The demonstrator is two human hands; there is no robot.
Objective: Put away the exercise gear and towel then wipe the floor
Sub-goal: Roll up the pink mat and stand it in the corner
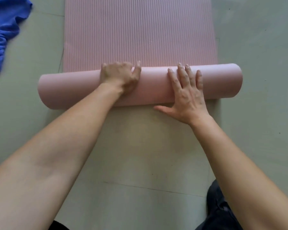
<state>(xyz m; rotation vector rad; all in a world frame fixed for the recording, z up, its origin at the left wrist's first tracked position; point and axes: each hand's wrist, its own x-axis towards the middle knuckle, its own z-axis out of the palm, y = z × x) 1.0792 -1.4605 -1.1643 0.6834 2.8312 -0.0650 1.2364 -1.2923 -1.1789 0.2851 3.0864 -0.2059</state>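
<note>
Head view: the pink mat [140,30] lies flat on the floor [256,47], its ribbed face up and running away from the person. Its near end is wound into a thick roll [153,87] that lies across the mat's width and sticks out past both long edges, further on the left, so the roll looks a little askew.

The left hand [119,78] sits on top of the roll left of its middle, with its fingers bent over the crest toward the far side, gripping it, probably to pull the layers tight. The right hand [188,95] lies flat right of the middle, fingers straight and spread on the roll, thumb down at the roll's near edge by the floor. It holds nothing and likely presses to push the roll forward evenly.

A crumpled blue towel [2,39] rests on the floor well off the mat's left edge, not yet put away. Dark clothing [218,205] shows near the right forearm.
</note>
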